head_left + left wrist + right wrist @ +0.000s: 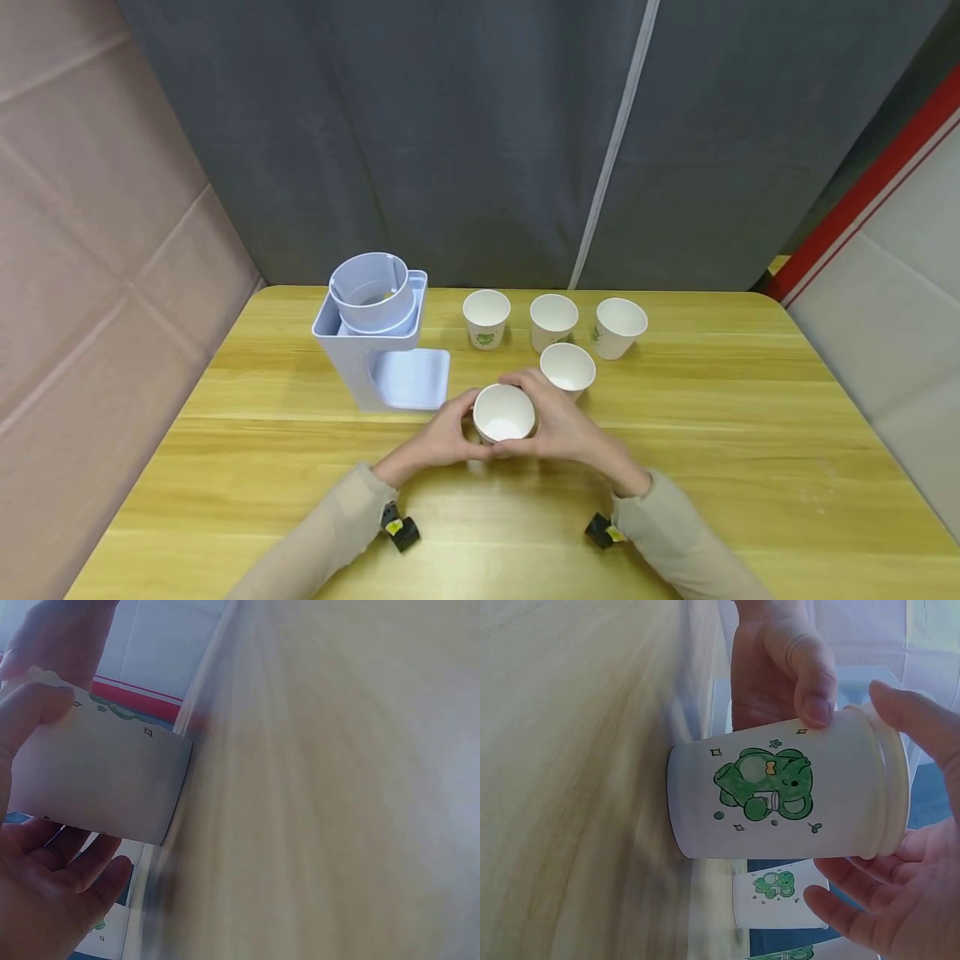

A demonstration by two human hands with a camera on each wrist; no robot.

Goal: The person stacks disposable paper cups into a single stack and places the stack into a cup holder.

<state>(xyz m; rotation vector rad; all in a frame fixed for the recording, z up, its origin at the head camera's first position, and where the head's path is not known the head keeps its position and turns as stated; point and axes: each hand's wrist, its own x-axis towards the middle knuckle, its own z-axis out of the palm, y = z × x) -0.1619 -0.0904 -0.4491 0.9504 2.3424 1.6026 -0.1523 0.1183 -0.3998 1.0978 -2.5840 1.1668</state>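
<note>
Both hands hold a small stack of white paper cups (504,412) from either side, near the middle of the table. Two rims, one just above the other, show in the right wrist view, and a green bear is printed on the outer cup (780,787). My left hand (447,435) grips the stack's left side, thumb toward me. From the right, my right hand (558,425) curls around it, thumb near the rim. Just behind the right hand stands another paper cup (567,365), partly hidden by that hand. In the wrist views the stack's base is close to the tabletop.
Three more paper cups, a left one (486,310), a middle one (553,318) and a right one (620,323), stand upright along the back. A pale blue plastic stand (352,367) with a round holder (375,312) is at the left. A dark curtain (465,150) hangs behind the table.
</note>
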